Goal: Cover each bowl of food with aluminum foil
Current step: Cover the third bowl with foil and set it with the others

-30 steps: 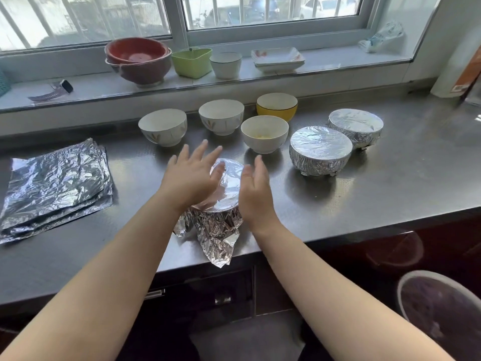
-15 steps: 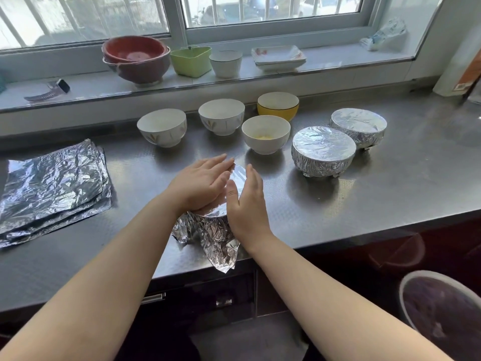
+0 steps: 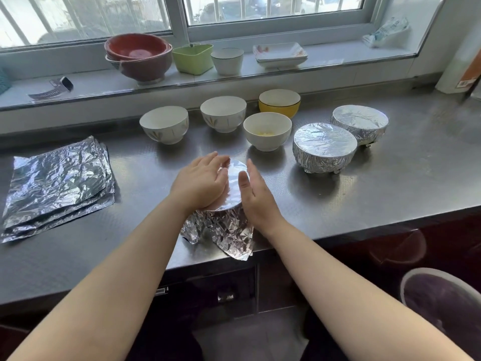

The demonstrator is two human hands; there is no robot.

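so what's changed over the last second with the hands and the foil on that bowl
Both hands slid over the foil: the left hand closed in from spread fingers to lie flat on the foil-covered bowl, and the right hand pressed in, then eased back to the bowl's right side. Nothing was picked up or released. The foil stack, two wrapped bowls and four open bowls stayed put.

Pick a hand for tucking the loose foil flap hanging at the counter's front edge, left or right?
Right, probably. The right hand is open beside the foil-draped bowl, directly above the loose flap at the bowl's near right. The left hand rests flat on the foil top, steadying it.
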